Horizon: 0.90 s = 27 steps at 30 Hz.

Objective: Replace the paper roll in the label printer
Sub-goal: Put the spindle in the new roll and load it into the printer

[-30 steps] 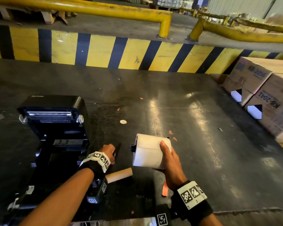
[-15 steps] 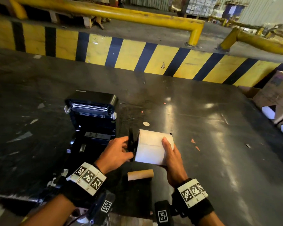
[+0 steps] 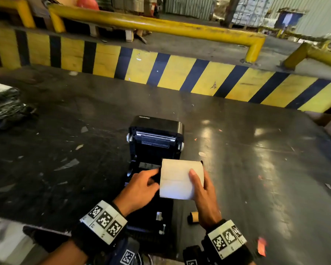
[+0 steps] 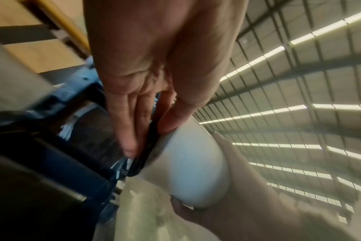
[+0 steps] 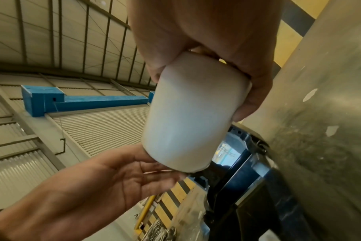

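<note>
White paper roll (image 3: 181, 178) held in the air over the open black label printer (image 3: 155, 138), above its bay. Right hand (image 3: 203, 196) wrapped round the roll's right end, thumb across the top, fingers (image 5: 251, 97) curled underneath. Left hand (image 3: 139, 188) at the roll's left end, thumb and straight fingers (image 4: 130, 130) pinching the black spindle flange (image 4: 148, 146). Empty cardboard core (image 3: 193, 218) lying on the dark desk (image 3: 256, 169) just right of the printer, below the right wrist.
</note>
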Each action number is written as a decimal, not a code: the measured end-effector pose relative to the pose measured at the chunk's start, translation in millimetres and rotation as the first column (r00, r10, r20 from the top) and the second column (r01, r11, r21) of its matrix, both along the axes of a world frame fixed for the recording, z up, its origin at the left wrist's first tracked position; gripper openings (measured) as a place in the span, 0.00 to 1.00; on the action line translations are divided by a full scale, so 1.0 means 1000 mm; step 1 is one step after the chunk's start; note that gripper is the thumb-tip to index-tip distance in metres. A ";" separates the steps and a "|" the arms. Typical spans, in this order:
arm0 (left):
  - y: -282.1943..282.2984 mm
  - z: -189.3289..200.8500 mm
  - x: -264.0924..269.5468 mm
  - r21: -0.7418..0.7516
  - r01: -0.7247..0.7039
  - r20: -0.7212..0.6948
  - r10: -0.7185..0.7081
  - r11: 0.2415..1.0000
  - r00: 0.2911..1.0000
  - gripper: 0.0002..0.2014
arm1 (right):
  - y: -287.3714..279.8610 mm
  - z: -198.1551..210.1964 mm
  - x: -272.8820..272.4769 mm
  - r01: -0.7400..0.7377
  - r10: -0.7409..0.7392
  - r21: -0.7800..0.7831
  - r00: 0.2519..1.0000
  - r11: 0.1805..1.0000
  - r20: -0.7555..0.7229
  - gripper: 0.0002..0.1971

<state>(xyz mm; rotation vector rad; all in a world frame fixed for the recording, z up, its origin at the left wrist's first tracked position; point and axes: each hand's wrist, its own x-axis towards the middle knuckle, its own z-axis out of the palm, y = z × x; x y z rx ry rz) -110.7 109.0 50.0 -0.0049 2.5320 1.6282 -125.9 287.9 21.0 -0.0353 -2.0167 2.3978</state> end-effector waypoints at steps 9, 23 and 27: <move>-0.057 0.002 -0.006 0.408 -0.268 0.342 0.126 0.873 0.931 0.23 | -0.070 -0.005 -0.001 0.018 -0.001 0.178 0.995 0.984 -0.096 0.37; -0.068 -0.017 -0.001 0.546 -0.356 0.442 0.100 0.759 0.892 0.15 | -0.089 -0.030 -0.006 -0.100 0.139 0.375 0.987 0.922 -0.079 0.38; -0.066 -0.020 -0.006 0.537 -0.367 0.398 0.155 0.759 0.904 0.16 | -0.076 -0.030 -0.014 -0.188 0.221 0.432 0.975 0.882 -0.029 0.42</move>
